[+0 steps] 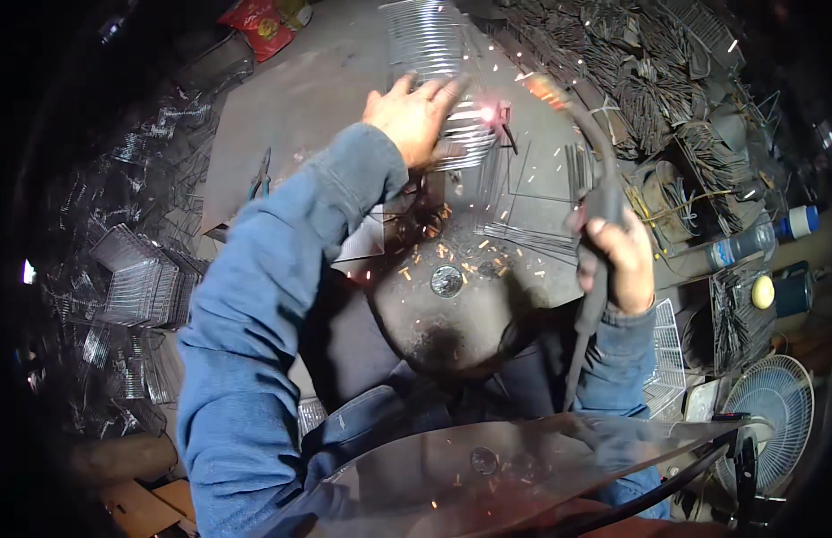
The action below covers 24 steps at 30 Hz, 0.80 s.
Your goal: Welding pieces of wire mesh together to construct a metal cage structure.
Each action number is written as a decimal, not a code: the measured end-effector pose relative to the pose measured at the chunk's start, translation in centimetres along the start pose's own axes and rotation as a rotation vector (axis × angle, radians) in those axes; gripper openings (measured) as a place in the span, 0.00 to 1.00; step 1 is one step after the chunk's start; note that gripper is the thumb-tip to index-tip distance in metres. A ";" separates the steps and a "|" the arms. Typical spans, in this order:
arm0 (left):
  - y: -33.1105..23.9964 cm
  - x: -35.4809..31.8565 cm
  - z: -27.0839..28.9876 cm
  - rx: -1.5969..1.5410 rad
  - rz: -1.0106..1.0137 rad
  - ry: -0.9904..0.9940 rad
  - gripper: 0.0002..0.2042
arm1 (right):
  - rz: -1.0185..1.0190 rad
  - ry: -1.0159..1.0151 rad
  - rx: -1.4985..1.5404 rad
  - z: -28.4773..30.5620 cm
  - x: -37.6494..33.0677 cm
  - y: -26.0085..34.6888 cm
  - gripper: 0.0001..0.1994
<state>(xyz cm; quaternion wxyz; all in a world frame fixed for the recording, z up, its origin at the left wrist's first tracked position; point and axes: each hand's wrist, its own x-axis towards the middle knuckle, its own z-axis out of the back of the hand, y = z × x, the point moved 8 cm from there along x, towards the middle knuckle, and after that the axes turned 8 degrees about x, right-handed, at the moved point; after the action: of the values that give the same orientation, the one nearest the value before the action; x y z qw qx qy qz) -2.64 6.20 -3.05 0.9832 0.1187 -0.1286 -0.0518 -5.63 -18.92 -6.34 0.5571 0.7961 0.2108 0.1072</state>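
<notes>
Left hand (414, 115) presses flat, fingers spread, on a wire rack (452, 99) on the bench (290, 108). Right hand (620, 260), grip closed round a welding torch (595, 193), sparks beside the rack.

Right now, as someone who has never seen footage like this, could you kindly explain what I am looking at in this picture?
It is one wide fisheye view from a camera on a person's head, looking down at their own bare hands. The left hand presses on a wire grid lying on a metal worktable. The right hand grips a welding torch, whose tip meets the grid at a bright spark. Stacks of wire pieces, a small fan and pliers lie around.
</notes>
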 end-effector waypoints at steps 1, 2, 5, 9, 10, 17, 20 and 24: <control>-0.9 0.5 1.0 0.006 -0.087 0.047 0.47 | 0.117 -0.090 0.129 0.7 0.5 0.9 0.13; -1.4 1.1 1.7 0.069 -0.176 0.149 0.52 | 0.132 -0.082 0.192 1.4 1.2 0.9 0.13; -2.1 3.4 3.4 0.264 -0.450 0.069 0.56 | -0.010 -0.062 0.345 3.0 3.4 -3.1 0.11; -3.2 7.7 0.4 0.155 -0.486 0.019 0.56 | 0.060 -0.133 0.407 3.7 5.4 -4.6 0.10; -3.5 8.6 0.0 0.161 -0.444 -0.013 0.55 | 0.062 -0.165 0.409 4.2 5.7 -4.5 0.11; -5.9 15.4 -1.2 0.330 -0.282 0.049 0.43 | -0.073 -0.102 0.288 3.5 8.8 -6.9 0.14; -5.0 16.1 -2.0 0.361 -0.174 0.216 0.42 | -0.053 -0.049 0.306 2.6 10.0 -6.7 0.14; -5.1 16.8 -2.0 0.367 -0.162 0.285 0.39 | -0.063 -0.056 0.307 2.9 10.3 -6.5 0.13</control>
<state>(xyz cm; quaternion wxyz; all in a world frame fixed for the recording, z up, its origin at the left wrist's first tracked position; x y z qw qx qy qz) 13.71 -0.53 -2.19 0.9461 0.3111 0.0142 -0.0889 3.25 -14.79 -14.09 0.4378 0.8674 0.2341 0.0340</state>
